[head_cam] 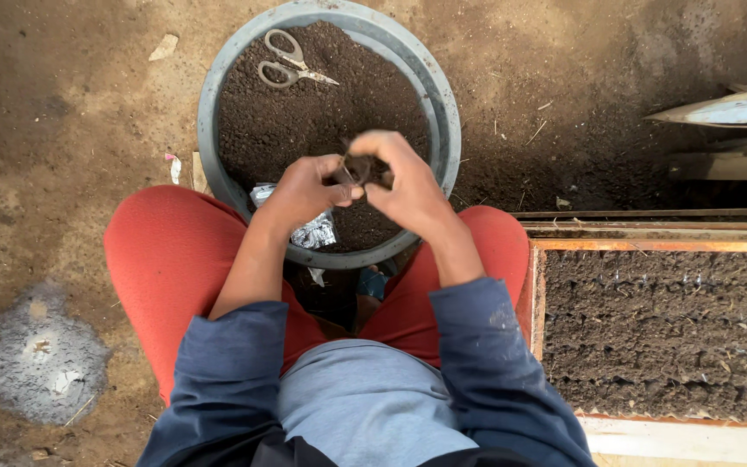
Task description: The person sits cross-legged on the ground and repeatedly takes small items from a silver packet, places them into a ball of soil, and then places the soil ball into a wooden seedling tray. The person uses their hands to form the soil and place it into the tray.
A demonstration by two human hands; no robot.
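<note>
Two hands meet over one grey basin (218, 86) of dark soil. The left hand (304, 188) and right hand (404, 186) are together, fingers pinched on one small dark clump (358, 167) held between them (what it is, I cannot tell). Beyond the hands, one pair of scissors (291, 63) lies on the soil. Just under the left hand one crumpled silver packet (313, 232) rests at the basin's near rim. Well to the right of the right hand sits one wooden tray (650, 245) packed with soil. Red trousers (170, 259) flank the basin.
</note>
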